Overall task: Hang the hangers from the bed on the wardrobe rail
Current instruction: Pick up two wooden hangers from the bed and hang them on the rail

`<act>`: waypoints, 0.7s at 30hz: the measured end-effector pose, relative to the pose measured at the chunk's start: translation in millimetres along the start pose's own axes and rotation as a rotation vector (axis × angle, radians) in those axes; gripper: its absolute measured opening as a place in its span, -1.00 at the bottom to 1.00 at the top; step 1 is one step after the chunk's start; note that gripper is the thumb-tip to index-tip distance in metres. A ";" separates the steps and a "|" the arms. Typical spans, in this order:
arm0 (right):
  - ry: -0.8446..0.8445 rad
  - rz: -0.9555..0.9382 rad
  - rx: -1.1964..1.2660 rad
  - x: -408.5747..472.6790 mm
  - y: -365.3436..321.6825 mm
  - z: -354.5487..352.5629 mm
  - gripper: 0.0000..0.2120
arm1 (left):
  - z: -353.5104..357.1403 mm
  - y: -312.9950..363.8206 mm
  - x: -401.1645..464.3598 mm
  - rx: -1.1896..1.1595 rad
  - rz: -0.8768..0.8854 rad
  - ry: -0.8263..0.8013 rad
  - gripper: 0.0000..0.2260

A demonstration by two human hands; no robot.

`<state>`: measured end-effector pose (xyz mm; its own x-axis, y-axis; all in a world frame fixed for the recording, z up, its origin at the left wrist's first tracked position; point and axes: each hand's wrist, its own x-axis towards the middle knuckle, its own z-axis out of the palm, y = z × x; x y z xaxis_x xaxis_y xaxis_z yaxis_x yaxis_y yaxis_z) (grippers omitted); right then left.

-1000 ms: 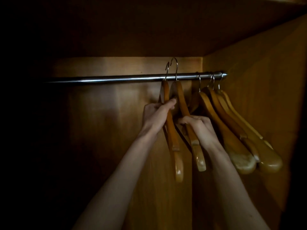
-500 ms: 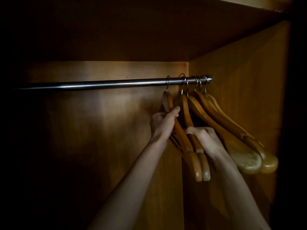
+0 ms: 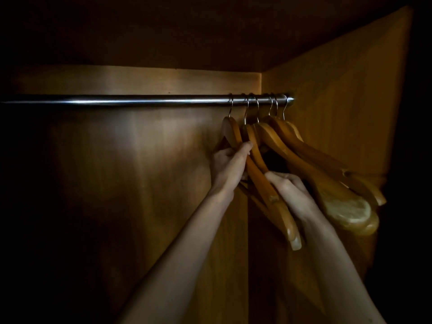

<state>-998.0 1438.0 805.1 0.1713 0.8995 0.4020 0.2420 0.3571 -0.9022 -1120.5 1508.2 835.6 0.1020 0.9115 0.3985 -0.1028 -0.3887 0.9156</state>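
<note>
A shiny metal rail runs across the dark wardrobe. Several wooden hangers hang by their hooks at its right end. My left hand grips the leftmost hanger just below its neck, thumb along the wood. Beside it, my right hand curls round the arm of the second hanger. The other hangers lean in a bunch against the right side, their broad ends pointing toward me.
The wardrobe's right side wall stands close behind the bunched hangers. The back panel is lit in the middle and dark to the left. A top board sits above the rail. The rail's left stretch carries nothing.
The two hangers in my hands went from above the rail onto it, hooks now over the bar, and slid right toward the others. The view has moved closer.
</note>
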 end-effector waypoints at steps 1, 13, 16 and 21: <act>0.020 -0.009 0.008 -1.8 0.2 0.8 -0.69 | -0.9 -1.1 -2.6 0.000 0.004 -0.005 -0.73; 0.178 -0.035 0.001 -88.0 84.5 30.0 -0.63 | -31.6 -82.4 -86.7 0.021 -0.020 0.088 -0.72; 0.090 0.109 -0.090 -119.3 138.0 40.1 -0.57 | -39.2 -145.7 -116.5 0.206 -0.214 -0.024 -0.82; -0.031 0.393 -0.181 -190.8 227.2 57.5 -0.63 | -52.3 -254.8 -192.9 0.424 -0.509 -0.315 -0.81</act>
<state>-1030.6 1362.0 514.4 0.2561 0.9663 0.0259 0.3278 -0.0617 -0.9427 -1165.7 1438.5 522.5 0.3210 0.9362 -0.1433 0.4185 -0.0045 0.9082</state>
